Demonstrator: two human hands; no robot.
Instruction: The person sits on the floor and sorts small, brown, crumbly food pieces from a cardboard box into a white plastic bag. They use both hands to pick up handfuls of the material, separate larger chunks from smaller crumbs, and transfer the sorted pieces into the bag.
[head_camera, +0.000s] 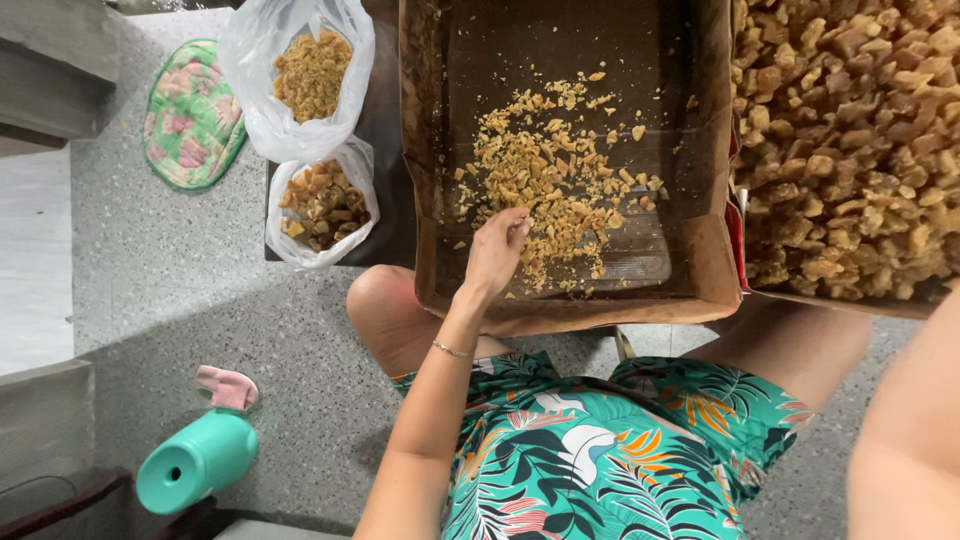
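On floor far left I see teal jug (197, 461), quilted mat (192, 113), then two plastic bags (300, 120) of crumbs. Middle: left hand (495, 252) inside cardboard box (700, 262), fingertips pinched together on yellowish crumbs (555, 185). Right: heap of brown chunks (850, 140); right forearm visible, hand out of view.

Box (720, 270): brown card, darkened inside. Crumbs (545, 175): pale golden tan. Chunks (850, 130): amber to brown. Bags (262, 110): clear white film, tan and brown pieces seen within. Mat (190, 115): green, with pink floral print. Shorts (610, 450): teal, patterned in white, orange and dark leaves. Bottle (197, 462): mint green. Floor (180, 300): grey, speckled.
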